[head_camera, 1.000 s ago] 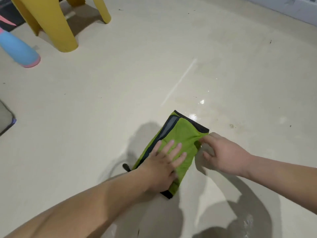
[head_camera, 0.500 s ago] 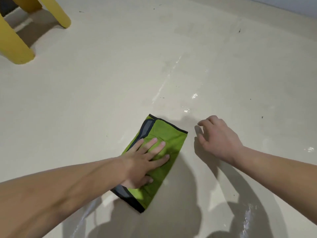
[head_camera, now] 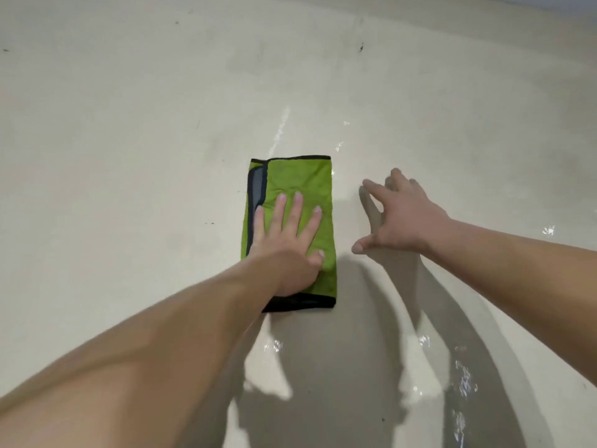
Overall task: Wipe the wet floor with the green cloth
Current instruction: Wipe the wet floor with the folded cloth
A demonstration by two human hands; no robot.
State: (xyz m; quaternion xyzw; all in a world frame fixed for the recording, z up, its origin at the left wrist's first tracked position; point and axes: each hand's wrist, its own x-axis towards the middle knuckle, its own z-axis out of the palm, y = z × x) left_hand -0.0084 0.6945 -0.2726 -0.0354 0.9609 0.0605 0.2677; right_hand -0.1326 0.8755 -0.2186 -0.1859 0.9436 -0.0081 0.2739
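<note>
Left hand [head_camera: 284, 240] is flat on the green cloth [head_camera: 292, 179], fingers straight and fanned, pressing its near half and gripping nothing. The cloth lies folded on the floor [head_camera: 129, 124], its long axis running straight away from the person. Right hand [head_camera: 403, 218] is just right of the cloth, clear of it, fingers splayed and empty. A wet streak [head_camera: 279, 130] glints just beyond the cloth's far edge, in line with that axis, so a forward push by the left hand looks the call.

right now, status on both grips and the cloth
Left grip flat, pressing green cloth to floor. Right grip spread beside cloth, holding nothing. Wet glints nearer the person; nothing blocking the cloth.
</note>
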